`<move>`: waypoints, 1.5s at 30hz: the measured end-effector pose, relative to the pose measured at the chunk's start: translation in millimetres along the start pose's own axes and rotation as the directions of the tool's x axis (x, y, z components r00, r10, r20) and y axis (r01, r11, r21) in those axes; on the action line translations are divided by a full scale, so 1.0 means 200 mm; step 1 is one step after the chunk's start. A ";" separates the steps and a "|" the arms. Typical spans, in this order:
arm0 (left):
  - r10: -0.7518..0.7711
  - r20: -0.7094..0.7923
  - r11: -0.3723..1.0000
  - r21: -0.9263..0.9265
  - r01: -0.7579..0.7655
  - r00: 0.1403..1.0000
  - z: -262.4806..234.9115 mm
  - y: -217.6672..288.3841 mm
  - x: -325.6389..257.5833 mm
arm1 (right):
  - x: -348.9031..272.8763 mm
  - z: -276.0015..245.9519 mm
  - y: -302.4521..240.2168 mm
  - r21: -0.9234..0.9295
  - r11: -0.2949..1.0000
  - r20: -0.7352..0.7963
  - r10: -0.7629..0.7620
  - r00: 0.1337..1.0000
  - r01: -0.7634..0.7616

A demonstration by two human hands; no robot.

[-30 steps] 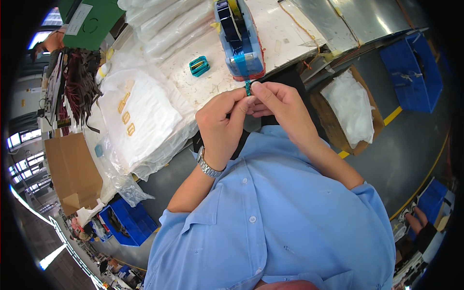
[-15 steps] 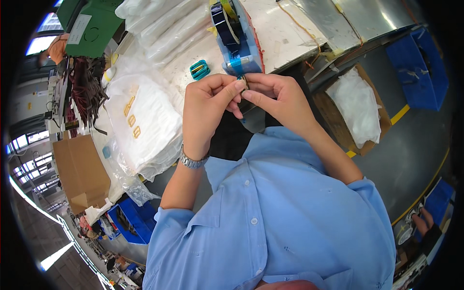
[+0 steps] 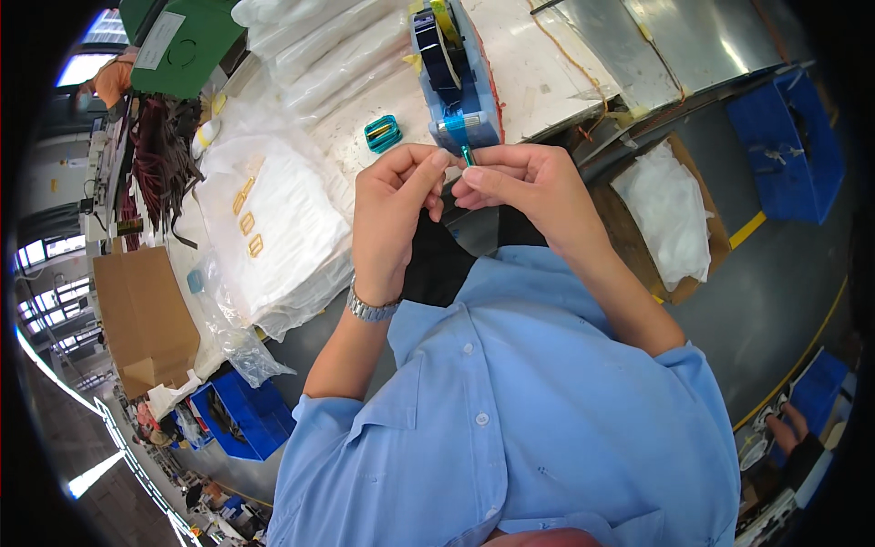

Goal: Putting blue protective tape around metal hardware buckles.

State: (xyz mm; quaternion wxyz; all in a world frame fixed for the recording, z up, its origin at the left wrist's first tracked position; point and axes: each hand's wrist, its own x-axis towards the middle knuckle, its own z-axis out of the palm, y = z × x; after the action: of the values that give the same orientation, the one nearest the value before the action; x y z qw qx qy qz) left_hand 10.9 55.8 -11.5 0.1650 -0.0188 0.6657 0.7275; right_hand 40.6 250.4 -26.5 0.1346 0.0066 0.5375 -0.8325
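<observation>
Looks like the taping step: R hand has its grip closed on the teal piece, just below the dispenser at the counter edge. L hand pinched alongside; can't tell on what. Next move prob. needs steady tension on the tape. Vs 0.5 s ago: teal piece shows more clearly.

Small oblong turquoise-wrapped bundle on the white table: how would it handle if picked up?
The small oblong turquoise-wrapped bundle is probably light, being small. It looks shiny, so may slip slightly. Its oblong, non-round outline makes rolling unlikely.
</observation>
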 end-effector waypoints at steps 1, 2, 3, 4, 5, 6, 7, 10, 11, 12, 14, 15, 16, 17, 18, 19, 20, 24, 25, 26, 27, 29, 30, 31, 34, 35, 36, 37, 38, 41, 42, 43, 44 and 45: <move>0.023 -0.034 1.000 0.000 -0.023 0.999 0.00 -0.02 -0.01 | -0.01 0.00 -0.01 0.034 0.999 0.007 0.033 0.999 -0.034; 0.025 -0.037 1.000 -0.015 -0.025 0.999 0.01 -0.03 -0.01 | -0.01 0.00 -0.03 0.065 0.996 0.014 0.067 0.998 -0.068; 0.036 -0.055 0.998 -0.046 -0.039 0.998 0.02 -0.03 -0.02 | -0.01 -0.01 -0.05 0.049 0.996 0.016 0.074 0.997 -0.074; 0.048 -0.077 0.996 -0.077 -0.054 0.996 0.04 -0.04 -0.02 | -0.02 -0.01 -0.07 0.029 0.993 0.031 0.113 0.993 -0.114; 0.050 -0.085 0.994 -0.096 -0.058 0.995 0.04 -0.05 -0.03 | -0.02 0.00 -0.09 0.007 0.988 0.046 0.152 0.987 -0.153; 0.028 -0.083 0.991 -0.130 -0.038 0.996 0.05 -0.07 -0.03 | -0.01 -0.01 -0.12 -0.014 0.987 0.049 0.162 0.986 -0.161; 0.006 -0.079 0.986 -0.166 -0.019 0.997 0.06 -0.09 -0.03 | 0.00 -0.01 -0.14 -0.005 0.973 0.056 0.233 0.971 -0.233; -0.141 -0.002 0.917 -0.378 0.129 0.990 0.07 -0.14 -0.03 | 0.03 0.00 -0.21 -0.020 0.929 0.061 0.370 0.927 -0.370; -0.165 0.019 0.886 -0.436 0.157 0.986 0.08 -0.15 -0.03 | 0.04 0.00 -0.23 0.009 0.912 0.052 0.410 0.911 -0.411; -0.161 0.014 0.877 -0.457 0.150 0.987 0.08 -0.15 -0.02 | 0.05 0.01 -0.24 0.040 0.892 0.042 0.448 0.893 -0.450; -0.161 0.054 0.843 -0.512 0.166 0.985 0.08 -0.15 -0.02 | 0.06 0.03 -0.28 0.021 0.875 0.033 0.483 0.875 -0.484; -0.159 0.050 0.834 -0.528 0.161 0.986 0.08 -0.16 -0.02 | 0.06 0.05 -0.29 0.023 0.862 0.026 0.507 0.862 -0.507; -0.160 0.059 0.827 -0.537 0.166 0.985 0.08 -0.16 -0.02 | 0.07 0.06 -0.30 0.012 0.859 0.021 0.511 0.859 -0.511; -0.160 0.068 0.821 -0.544 0.171 0.985 0.08 -0.17 -0.02 | 0.08 0.07 -0.31 0.016 0.846 0.007 0.533 0.846 -0.533; -0.158 0.069 0.816 -0.552 0.170 0.985 0.09 -0.17 -0.01 | 0.09 0.08 -0.32 0.022 0.832 -0.007 0.554 0.832 -0.554; -0.175 0.065 0.798 -0.576 0.180 0.982 0.09 -0.17 0.00 | 0.09 0.09 -0.33 0.015 0.829 -0.011 0.559 0.829 -0.559; -0.192 0.062 0.779 -0.598 0.190 0.980 0.10 -0.17 0.00 | 0.10 0.10 -0.34 0.062 0.808 -0.031 0.588 0.808 -0.585; -0.224 0.063 0.751 -0.624 0.213 0.973 0.12 -0.16 -0.01 | 0.11 0.09 -0.34 0.156 0.756 -0.040 0.648 0.761 -0.635; -0.285 0.081 0.721 -0.639 0.269 0.955 0.13 -0.20 -0.01 | 0.12 0.06 -0.32 0.154 0.754 -0.038 0.651 0.758 -0.639; -0.342 0.108 0.688 -0.648 0.327 0.934 0.14 -0.24 -0.01 | 0.11 0.01 -0.27 0.186 0.707 -0.054 0.701 0.711 -0.682; -0.374 0.165 0.634 -0.673 0.382 0.912 0.15 -0.37 -0.03 | 0.10 -0.04 -0.21 0.220 0.657 -0.066 0.748 0.661 -0.721; -0.411 0.125 0.623 -0.684 0.379 0.903 0.17 -0.39 -0.10 | 0.06 -0.06 -0.15 0.223 0.629 -0.029 0.768 0.639 -0.745; -0.409 0.129 0.625 -0.682 0.380 0.903 0.15 -0.31 -0.06 | 0.05 -0.04 -0.17 0.195 0.652 0.002 0.747 0.665 -0.733; -0.291 0.078 0.740 -0.613 0.276 0.954 0.13 -0.24 -0.11 | 0.01 -0.02 -0.19 0.138 0.707 0.036 0.696 0.717 -0.694; -0.110 -0.009 0.905 -0.413 0.097 0.994 0.09 -0.18 -0.20 | -0.06 0.04 -0.22 -0.059 0.782 0.111 0.623 0.775 -0.620; -0.066 -0.071 0.953 -0.301 0.042 0.995 0.07 -0.18 -0.22 | -0.06 0.05 -0.22 -0.054 0.782 0.113 0.622 0.774 -0.621; -0.015 -0.129 0.984 -0.179 -0.008 0.992 0.06 -0.18 -0.24 | -0.06 0.06 -0.21 -0.171 0.807 0.097 0.585 0.805 -0.566; 0.035 -0.181 0.982 -0.175 -0.067 0.983 0.06 -0.20 -0.25 | -0.07 0.07 -0.19 -0.283 0.815 0.084 0.546 0.834 -0.505; 0.029 -0.180 0.984 -0.168 -0.060 0.983 0.04 -0.20 -0.27 | -0.09 0.09 -0.17 -0.273 0.817 0.086 0.547 0.833 -0.508; 0.125 -0.197 0.988 0.117 -0.103 0.972 -0.02 -0.16 -0.32 | -0.15 0.14 -0.10 -0.461 0.863 0.013 0.241 0.970 -0.208; 0.123 -0.199 0.987 0.123 -0.099 0.972 -0.03 -0.15 -0.33 | -0.16 0.17 -0.09 -0.507 0.858 0.040 0.112 0.993 -0.077; 0.151 -0.189 0.975 0.188 -0.115 0.970 -0.05 -0.14 -0.33 | -0.17 0.18 -0.08 -0.547 0.835 0.075 -0.019 0.997 0.057; 0.179 -0.177 0.959 0.253 -0.131 0.968 -0.05 -0.13 -0.34 | -0.17 0.16 -0.06 -0.542 0.838 0.079 -0.020 0.997 0.060; 0.180 -0.179 0.957 0.258 -0.130 0.967 -0.06 -0.12 -0.35 | -0.16 0.13 -0.01 -0.698 0.666 0.205 -0.165 0.965 0.263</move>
State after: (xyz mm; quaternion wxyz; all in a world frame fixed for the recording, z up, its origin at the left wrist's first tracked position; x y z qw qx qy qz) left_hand 80.5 31.6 -19.3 0.0401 -0.0191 0.7628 0.6451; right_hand 75.1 233.8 -8.9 0.0608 -0.1617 0.8077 -0.5638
